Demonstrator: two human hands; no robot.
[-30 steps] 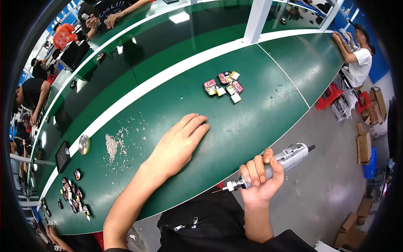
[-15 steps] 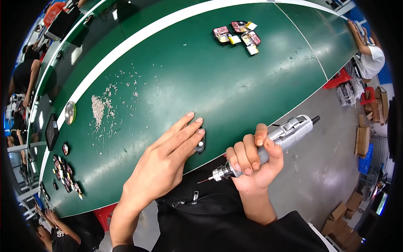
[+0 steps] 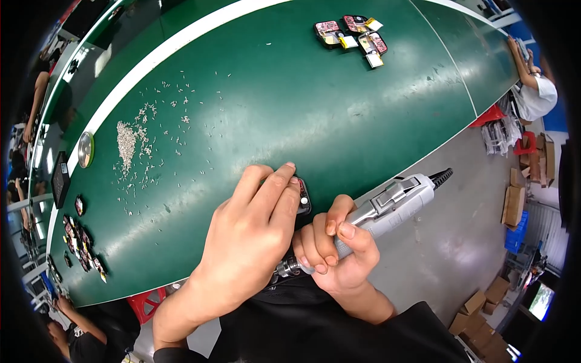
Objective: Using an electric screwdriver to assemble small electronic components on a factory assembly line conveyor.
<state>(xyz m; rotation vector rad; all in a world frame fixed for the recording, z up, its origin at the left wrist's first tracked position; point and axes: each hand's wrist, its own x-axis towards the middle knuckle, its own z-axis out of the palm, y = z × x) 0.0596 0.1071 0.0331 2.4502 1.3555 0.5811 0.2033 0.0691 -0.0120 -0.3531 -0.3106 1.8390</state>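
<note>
My left hand (image 3: 254,227) lies over a small black-rimmed electronic casing (image 3: 304,198) at the table's near edge, fingers bent and pressed together on it. Only the casing's right side shows, with a bit of red circuit board and a white round part; the rest is under my fingers. In my right hand (image 3: 333,245) is a grey-white electric screwdriver (image 3: 396,206), gripped around its body. Its black cable leaves from the upper right end. The metal chuck (image 3: 287,266) points left, close below my left hand, and the bit's tip is hidden behind that hand.
On the green table (image 3: 260,115), a heap of tiny screws (image 3: 126,142) lies at the left with strays around. Opened casings with battery pouches (image 3: 351,36) sit far off; more parts (image 3: 82,242) lie left. A round dish (image 3: 86,149) stands by the white strip. Co-workers sit around.
The screwdriver has moved left, bringing its chuck from open view to behind my left hand. My left fingers have gone from nearly straight to bent over the casing. The view has shifted slightly.
</note>
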